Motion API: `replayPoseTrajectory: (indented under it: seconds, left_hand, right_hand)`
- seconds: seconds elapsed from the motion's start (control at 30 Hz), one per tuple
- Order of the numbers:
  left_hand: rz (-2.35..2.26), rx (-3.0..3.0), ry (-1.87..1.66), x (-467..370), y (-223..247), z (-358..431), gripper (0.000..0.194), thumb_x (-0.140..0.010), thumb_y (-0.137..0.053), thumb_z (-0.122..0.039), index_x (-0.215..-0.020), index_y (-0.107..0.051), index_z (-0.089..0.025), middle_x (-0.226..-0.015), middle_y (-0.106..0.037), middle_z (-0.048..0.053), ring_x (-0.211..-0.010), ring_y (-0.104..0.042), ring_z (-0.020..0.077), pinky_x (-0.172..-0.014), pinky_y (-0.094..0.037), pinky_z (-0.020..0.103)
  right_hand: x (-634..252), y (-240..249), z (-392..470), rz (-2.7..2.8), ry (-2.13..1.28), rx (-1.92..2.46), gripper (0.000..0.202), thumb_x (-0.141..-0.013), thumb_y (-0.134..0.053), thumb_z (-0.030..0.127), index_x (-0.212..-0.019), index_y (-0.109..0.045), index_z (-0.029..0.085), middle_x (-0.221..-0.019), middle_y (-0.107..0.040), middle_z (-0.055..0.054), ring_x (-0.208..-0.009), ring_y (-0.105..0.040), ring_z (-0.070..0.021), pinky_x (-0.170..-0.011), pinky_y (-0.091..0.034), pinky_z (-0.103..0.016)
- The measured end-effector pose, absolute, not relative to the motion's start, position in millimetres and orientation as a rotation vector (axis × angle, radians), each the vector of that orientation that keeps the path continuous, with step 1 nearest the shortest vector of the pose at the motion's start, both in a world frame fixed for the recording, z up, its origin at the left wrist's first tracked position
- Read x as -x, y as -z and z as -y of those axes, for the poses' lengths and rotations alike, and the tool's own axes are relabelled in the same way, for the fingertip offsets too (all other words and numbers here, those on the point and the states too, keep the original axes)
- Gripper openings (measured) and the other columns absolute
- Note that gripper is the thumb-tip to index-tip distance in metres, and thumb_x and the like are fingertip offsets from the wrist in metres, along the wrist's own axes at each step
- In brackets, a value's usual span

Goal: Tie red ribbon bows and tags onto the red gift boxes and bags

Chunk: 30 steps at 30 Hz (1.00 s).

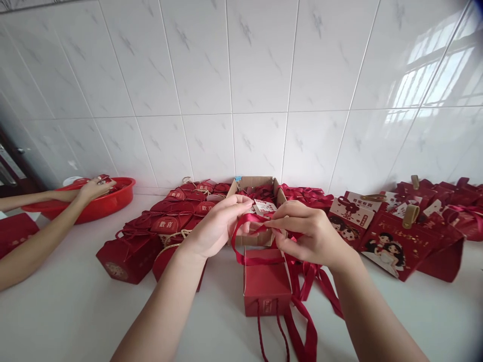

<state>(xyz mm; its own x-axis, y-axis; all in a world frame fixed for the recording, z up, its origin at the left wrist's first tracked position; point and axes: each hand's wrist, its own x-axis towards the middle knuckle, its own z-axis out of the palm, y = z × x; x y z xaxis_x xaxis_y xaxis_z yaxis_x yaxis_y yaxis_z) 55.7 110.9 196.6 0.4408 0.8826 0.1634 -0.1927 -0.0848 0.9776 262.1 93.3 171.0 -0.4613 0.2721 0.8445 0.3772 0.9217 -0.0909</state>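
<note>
Both hands are raised over a red gift box (267, 281) with two cord handles hanging from its near side. Red ribbon (238, 241) runs between them in a loop. My left hand (222, 223) has its fingers closed round part of the ribbon, palm turned inward. My right hand (307, 232) pinches the ribbon, close to a small white and red card (264, 206). Further ribbon lengths (310, 332) trail over the table at the box's right side. Fingertips partly cover where ribbon and card meet.
Behind the hands stands a cardboard carton (256, 182) of ribbons. Red boxes (130, 256) are grouped at left, and printed red bags (394, 244) at right. Another person's hands reach over a red basin (113, 201) on the far left. A tiled wall (260, 141) backs the table.
</note>
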Motion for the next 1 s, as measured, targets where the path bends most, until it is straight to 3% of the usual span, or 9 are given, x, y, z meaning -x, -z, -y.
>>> replayPoseTrajectory:
  seconds: [0.2,0.3,0.4,0.57,0.7,0.83,1.0]
  left_hand:
    - [-0.665,-1.397,-0.964,-55,-198,-109,0.018,-0.085,-0.062,-0.031,-0.097,-0.061,-0.018,-0.067,-0.055,-0.003,-0.058,-0.054,0.0095,-0.057,-0.042,0.022]
    - [-0.654,-1.471,-0.942,-55,-197,-106,0.019,-0.089,-0.056,-0.031,-0.104,-0.058,-0.019,-0.079,-0.062,0.003,-0.075,-0.063,0.0161,-0.071,-0.046,0.029]
    - [-0.732,-1.642,-1.02,-55,-197,-102,0.027,-0.091,-0.053,-0.039,-0.112,-0.053,-0.02,-0.079,-0.065,0.003,-0.086,-0.063,0.0189,-0.085,-0.044,0.034]
    - [-1.128,-2.098,-1.253,-59,-202,-90,0.05,-0.092,-0.051,-0.044,-0.133,-0.036,-0.022,-0.083,-0.069,0.002,-0.073,-0.061,0.017,-0.07,-0.043,0.028]
    - [-1.339,-2.488,-1.314,-40,-202,-80,0.048,-0.092,-0.049,-0.033,-0.135,-0.036,-0.018,-0.085,-0.07,0.003,-0.069,-0.062,0.0163,-0.066,-0.043,0.026]
    - [-1.532,-2.687,-1.218,1,-192,-75,0.047,-0.089,-0.052,-0.031,-0.134,-0.041,-0.023,-0.072,-0.063,-0.003,-0.056,-0.055,0.013,-0.066,-0.043,0.024]
    - [-1.719,-2.695,-0.82,46,-157,-77,0.052,-0.081,-0.043,-0.016,-0.133,-0.044,-0.021,-0.058,-0.045,-0.007,-0.051,-0.049,0.013,-0.058,-0.042,0.021]
  right_hand:
    - [-260,-171,-94,2.096,0.154,0.44,0.026,-0.08,-0.053,0.008,-0.093,-0.073,0.018,-0.083,-0.068,-0.008,-0.074,-0.062,-0.0175,-0.071,-0.055,-0.036]
    - [-259,-170,-95,2.08,0.132,0.464,0.026,-0.081,-0.053,0.01,-0.095,-0.073,0.018,-0.084,-0.069,-0.008,-0.076,-0.063,-0.0188,-0.072,-0.055,-0.037]
    - [-258,-171,-95,2.063,0.034,0.51,0.026,-0.085,-0.053,0.012,-0.101,-0.072,0.018,-0.089,-0.071,-0.008,-0.08,-0.065,-0.0188,-0.074,-0.056,-0.035]
    - [-260,-179,-90,1.947,-0.132,0.576,0.023,-0.09,-0.054,0.017,-0.105,-0.072,0.02,-0.098,-0.073,-0.007,-0.089,-0.067,-0.0184,-0.077,-0.054,-0.031]
    - [-274,-182,-82,1.749,-0.179,0.947,0.018,-0.087,-0.055,0.025,-0.08,-0.07,0.019,-0.07,-0.068,-0.003,-0.064,-0.06,-0.0162,-0.058,-0.047,-0.028]
    - [-295,-169,-73,1.868,-0.125,1.442,0.025,-0.079,-0.052,0.026,-0.055,-0.049,0.02,-0.049,-0.048,0.002,-0.045,-0.038,-0.0111,-0.045,-0.029,-0.025]
    - [-326,-136,-65,1.935,-0.022,2.064,0.022,-0.076,-0.049,0.028,-0.056,-0.045,0.022,-0.058,-0.059,-0.002,-0.051,-0.049,-0.0161,-0.046,-0.029,-0.026]
